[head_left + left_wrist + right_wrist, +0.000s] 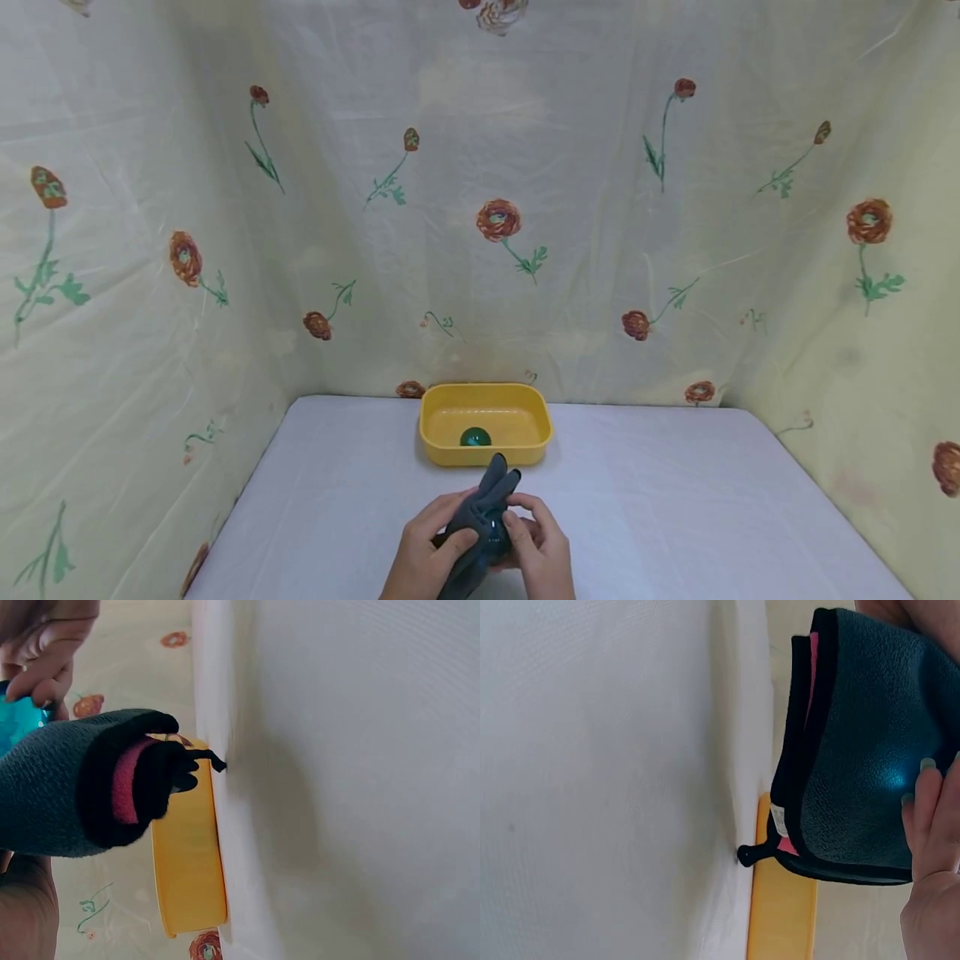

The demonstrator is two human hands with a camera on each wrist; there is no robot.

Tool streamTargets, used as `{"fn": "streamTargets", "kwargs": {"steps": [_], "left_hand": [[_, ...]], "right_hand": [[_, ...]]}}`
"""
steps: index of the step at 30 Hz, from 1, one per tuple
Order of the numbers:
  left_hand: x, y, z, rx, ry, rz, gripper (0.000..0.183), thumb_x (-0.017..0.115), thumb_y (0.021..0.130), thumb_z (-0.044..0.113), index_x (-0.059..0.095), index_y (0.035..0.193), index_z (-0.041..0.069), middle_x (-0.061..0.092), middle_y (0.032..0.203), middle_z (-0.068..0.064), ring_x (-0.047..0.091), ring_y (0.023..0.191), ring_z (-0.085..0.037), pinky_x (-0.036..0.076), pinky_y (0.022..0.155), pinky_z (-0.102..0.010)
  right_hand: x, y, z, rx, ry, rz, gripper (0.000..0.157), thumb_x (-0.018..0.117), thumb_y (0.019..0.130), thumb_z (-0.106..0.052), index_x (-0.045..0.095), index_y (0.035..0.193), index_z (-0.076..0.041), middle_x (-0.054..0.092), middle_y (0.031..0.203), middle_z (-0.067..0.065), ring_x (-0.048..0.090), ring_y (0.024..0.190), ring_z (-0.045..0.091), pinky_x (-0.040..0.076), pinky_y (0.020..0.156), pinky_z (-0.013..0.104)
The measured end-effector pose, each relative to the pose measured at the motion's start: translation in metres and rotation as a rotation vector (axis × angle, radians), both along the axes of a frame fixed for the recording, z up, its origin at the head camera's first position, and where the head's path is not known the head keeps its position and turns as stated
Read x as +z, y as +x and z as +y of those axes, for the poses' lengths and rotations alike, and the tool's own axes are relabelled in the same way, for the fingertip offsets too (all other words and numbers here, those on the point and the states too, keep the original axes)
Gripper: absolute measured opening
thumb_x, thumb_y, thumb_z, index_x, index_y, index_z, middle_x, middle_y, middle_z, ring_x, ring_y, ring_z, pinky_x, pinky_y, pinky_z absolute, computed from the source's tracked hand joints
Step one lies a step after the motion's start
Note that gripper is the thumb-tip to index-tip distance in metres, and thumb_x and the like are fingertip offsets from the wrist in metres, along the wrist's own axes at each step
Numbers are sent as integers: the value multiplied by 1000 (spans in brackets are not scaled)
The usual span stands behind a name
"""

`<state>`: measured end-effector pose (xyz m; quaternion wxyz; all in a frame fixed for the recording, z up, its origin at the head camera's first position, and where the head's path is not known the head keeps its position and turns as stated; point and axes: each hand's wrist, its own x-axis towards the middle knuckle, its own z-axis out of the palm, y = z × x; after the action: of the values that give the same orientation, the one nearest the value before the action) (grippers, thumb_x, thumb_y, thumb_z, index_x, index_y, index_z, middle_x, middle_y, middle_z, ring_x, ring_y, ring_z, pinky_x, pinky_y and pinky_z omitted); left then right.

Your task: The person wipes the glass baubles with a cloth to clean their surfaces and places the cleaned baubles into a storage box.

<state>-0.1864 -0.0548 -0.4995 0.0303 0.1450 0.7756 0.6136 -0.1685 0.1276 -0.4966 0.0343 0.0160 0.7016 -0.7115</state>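
A dark grey-blue cloth (465, 521) with black edging and a pink inner side is bunched between my two hands, above the table. A glossy, see-through teal ball (496, 537) sits against it. My left hand (426, 546) grips the cloth, its thumb lying across the folds. On the other side, my right hand (542, 546) holds the ball between thumb and fingers. The left wrist view shows part of the teal ball (21, 724) under the right hand's fingertips. From the right wrist, the cloth (866, 742) hangs down with a small loop and white tag, hiding most of the ball.
Beyond the hands, a yellow tray (487, 456) stands near the table's back edge. Inside it lies a green glossy ball (476, 437). A white cloth covers the table (675, 500), and a flowered curtain (585, 250) encloses the back and both sides.
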Motion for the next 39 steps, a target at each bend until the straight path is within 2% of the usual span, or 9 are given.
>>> {"fn": "streamTargets", "kwargs": {"steps": [9,15,21,26,33,39], "left_hand": [[2,-1,1,-1,0,18,48,65,90,50,61,134,32,63,132,3,60,124,-21,58,98,-38],[2,-3,0,4,-9,37,49,64,90,49,60,135,31,62,134,1,59,125,-22,57,101,-38],[2,-3,0,25,-32,26,47,65,91,50,59,135,35,61,134,5,58,127,-21,55,103,-42],[2,-4,-1,31,-27,21,48,65,90,50,59,135,34,62,134,4,58,127,-22,55,103,-44],[0,-4,-1,29,-34,22,51,64,90,54,59,136,32,62,135,3,58,128,-22,55,103,-41],[2,-3,-1,14,-4,16,52,64,90,52,58,137,31,61,137,0,57,129,-24,56,102,-40]], "right_hand": [[2,1,-3,-36,-8,17,63,60,97,-46,45,139,-1,70,102,14,73,83,24,64,77,39],[0,2,-4,-57,7,31,61,68,93,-40,49,137,-2,61,123,19,67,100,21,63,86,37],[1,2,-6,-69,25,58,59,75,88,-32,52,135,-4,53,137,15,61,112,24,60,91,36],[3,4,-8,-83,22,88,58,78,85,-27,54,132,-5,54,137,14,59,114,25,59,93,33],[1,6,-9,-84,-1,137,56,84,78,-18,59,126,-8,57,132,10,59,118,27,59,94,32],[0,6,-8,-65,58,197,54,85,75,-15,62,124,-15,57,132,7,55,124,29,58,97,30]]}}
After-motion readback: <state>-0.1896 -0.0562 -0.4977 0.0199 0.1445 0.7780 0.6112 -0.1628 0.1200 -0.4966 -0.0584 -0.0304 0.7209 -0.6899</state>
